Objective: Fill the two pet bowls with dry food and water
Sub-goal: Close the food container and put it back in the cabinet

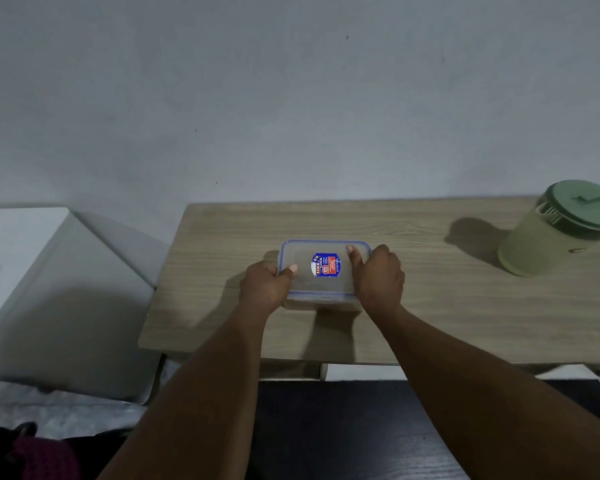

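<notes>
Head view: a lidded clear container [324, 271] sits on the wooden table [447, 306]. Left hand [265, 284] grips the container's left end, thumb lying on the lid; right hand [378, 277] grips its right end likewise. Right of the container, well apart, stands a green lidded jug [551, 233].

A plain grey wall [291, 98] rises beyond the fingers [355, 259]. The wood-grain counter [447, 306] lies beneath them. A white surface [32, 271] sits left of them. Lighting is dim.
</notes>
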`<action>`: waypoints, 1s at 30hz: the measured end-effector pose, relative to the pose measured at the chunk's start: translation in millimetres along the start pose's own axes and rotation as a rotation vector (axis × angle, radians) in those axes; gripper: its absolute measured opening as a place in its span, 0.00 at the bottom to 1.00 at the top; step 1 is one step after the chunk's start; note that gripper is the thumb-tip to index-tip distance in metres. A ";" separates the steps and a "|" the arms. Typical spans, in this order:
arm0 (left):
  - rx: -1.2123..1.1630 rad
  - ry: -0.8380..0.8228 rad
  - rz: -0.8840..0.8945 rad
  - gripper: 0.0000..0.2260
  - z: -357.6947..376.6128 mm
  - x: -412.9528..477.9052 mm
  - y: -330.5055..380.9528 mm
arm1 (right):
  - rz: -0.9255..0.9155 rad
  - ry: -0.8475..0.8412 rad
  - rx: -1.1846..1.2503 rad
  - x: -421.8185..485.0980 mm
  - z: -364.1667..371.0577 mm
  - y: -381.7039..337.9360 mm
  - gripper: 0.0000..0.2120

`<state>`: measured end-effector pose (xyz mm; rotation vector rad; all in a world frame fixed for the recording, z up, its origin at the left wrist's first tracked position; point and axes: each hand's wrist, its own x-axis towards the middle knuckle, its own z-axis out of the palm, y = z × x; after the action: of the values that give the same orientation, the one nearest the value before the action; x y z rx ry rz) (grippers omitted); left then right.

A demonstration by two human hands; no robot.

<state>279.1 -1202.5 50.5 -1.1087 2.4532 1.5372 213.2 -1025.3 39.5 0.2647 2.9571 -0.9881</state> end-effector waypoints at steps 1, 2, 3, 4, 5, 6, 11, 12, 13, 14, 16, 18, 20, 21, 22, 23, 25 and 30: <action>0.001 0.003 0.000 0.15 0.4 0.4 -0.3 | 0.002 -0.003 0.000 0.1 -1.2 0.3 0.27; 0.002 0.002 -0.004 0.15 0.4 0.3 0.0 | -0.003 -0.004 0.001 0.2 -2.2 -0.2 0.27; -0.004 -0.005 -0.013 0.15 0.2 0.6 0.0 | -0.002 -0.012 0.007 0.8 -2.5 -0.4 0.27; -0.017 -0.013 -0.023 0.14 -0.1 1.0 0.9 | -0.003 -0.015 0.015 3.3 -1.8 -0.7 0.27; -0.035 -0.022 -0.036 0.14 -0.9 1.8 1.6 | -0.005 -0.025 0.031 7.6 -1.1 -0.8 0.28; -0.058 -0.031 -0.049 0.14 -1.1 2.0 1.0 | -0.009 -0.047 0.054 11.3 -1.1 0.3 0.28; -0.185 -0.001 0.060 0.18 8.0 -9.5 -18.4 | -0.036 -0.165 0.304 8.9 -9.2 25.3 0.27; -0.197 0.024 0.099 0.19 11.1 -16.0 -23.9 | -0.052 -0.158 0.325 2.3 -10.2 32.4 0.27; -0.192 0.046 0.132 0.20 14.3 -23.7 -28.5 | -0.072 -0.150 0.343 -5.5 -11.5 38.4 0.27; -0.186 0.060 0.162 0.19 17.9 -30.1 -32.1 | -0.090 -0.144 0.367 -13.1 -11.2 42.7 0.27; -0.192 0.060 0.203 0.18 24.1 -40.3 -35.9 | -0.129 -0.147 0.416 -27.0 -9.2 47.3 0.23; -0.197 0.059 0.205 0.18 26.9 -44.6 -35.0 | -0.148 -0.161 0.436 -36.4 -6.7 46.6 0.19; -0.183 0.066 0.207 0.17 26.8 -44.6 -34.1 | -0.147 -0.168 0.434 -40.2 -4.5 45.6 0.19; -0.174 0.069 0.212 0.17 26.0 -43.6 -34.1 | -0.147 -0.169 0.429 -40.0 -4.5 44.3 0.19; -0.163 0.069 0.221 0.17 25.2 -43.4 -33.9 | -0.150 -0.169 0.418 -38.9 -4.9 44.1 0.19; -0.151 0.069 0.230 0.16 24.0 -43.3 -33.3 | -0.155 -0.168 0.407 -37.1 -6.1 44.3 0.18; -0.130 0.077 0.243 0.15 22.3 -42.5 -32.6 | -0.165 -0.162 0.382 -33.5 -9.4 44.0 0.17; -0.061 0.099 0.237 0.12 23.8 -40.5 -28.5 | -0.158 -0.099 0.310 -27.7 -21.3 45.0 0.15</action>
<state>318.2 -1168.6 32.2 -0.9528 2.7059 1.6665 248.8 -981.5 31.5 -0.0175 2.7619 -1.4343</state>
